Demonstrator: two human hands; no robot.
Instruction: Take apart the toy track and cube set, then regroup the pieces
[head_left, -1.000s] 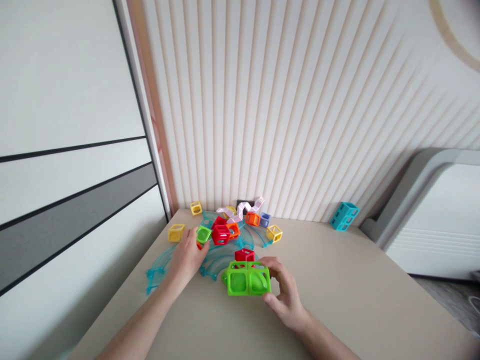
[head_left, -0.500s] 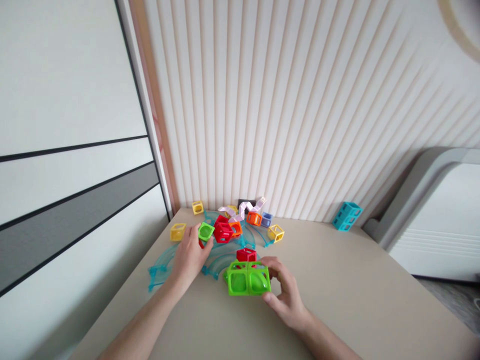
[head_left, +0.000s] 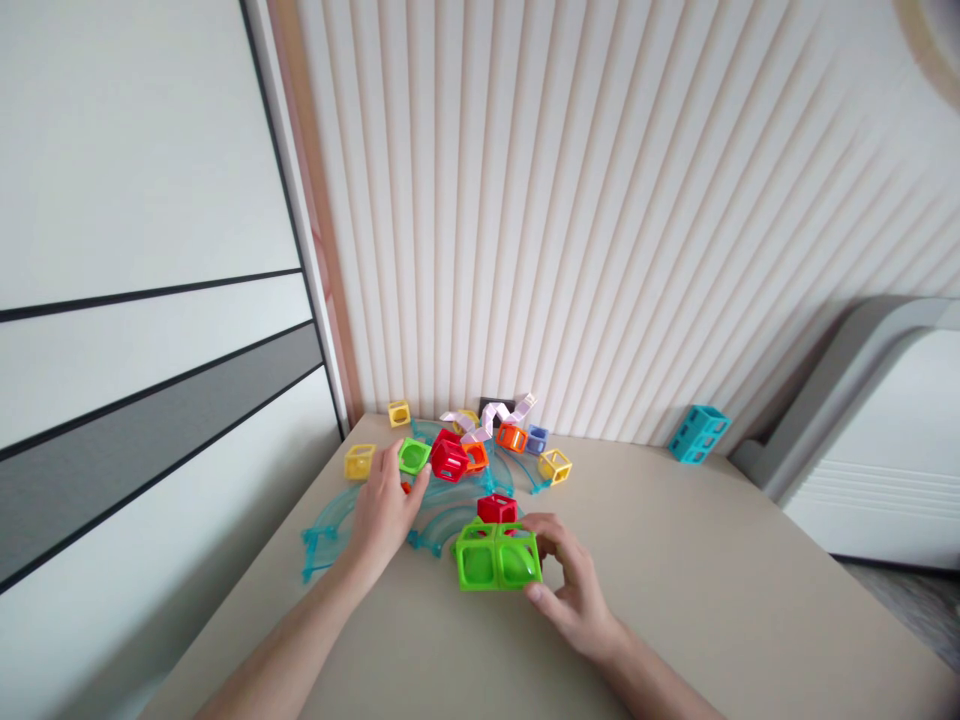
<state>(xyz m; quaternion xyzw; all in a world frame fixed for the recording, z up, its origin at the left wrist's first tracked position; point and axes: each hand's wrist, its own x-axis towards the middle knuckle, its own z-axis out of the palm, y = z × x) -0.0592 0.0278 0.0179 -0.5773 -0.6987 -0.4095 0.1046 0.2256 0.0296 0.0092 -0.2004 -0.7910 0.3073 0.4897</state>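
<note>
My right hand (head_left: 574,585) holds a pair of joined green cube frames (head_left: 498,558) by their right side, near the middle of the table. Just behind them is a red cube (head_left: 497,509). Further back on the left, my left hand (head_left: 388,500) has a single green cube (head_left: 413,456) between thumb and fingers. Touching or nearly touching that cube on its right are red cubes (head_left: 449,459), with an orange cube (head_left: 475,458) beside them. A small orange-red piece shows under my left hand, mostly hidden.
Translucent blue curved tracks (head_left: 319,550) spread over the table (head_left: 675,600). Yellow cubes (head_left: 360,461), another orange cube (head_left: 512,437), a purple cube (head_left: 537,439) and a pale pink zigzag piece (head_left: 489,418) lie around them. A teal block stack (head_left: 699,434) stands back right by the ribbed wall.
My left hand and the green cube in it have shifted slightly up, baring more of the cube. The whole view has moved a little. My right hand keeps its hold.
</note>
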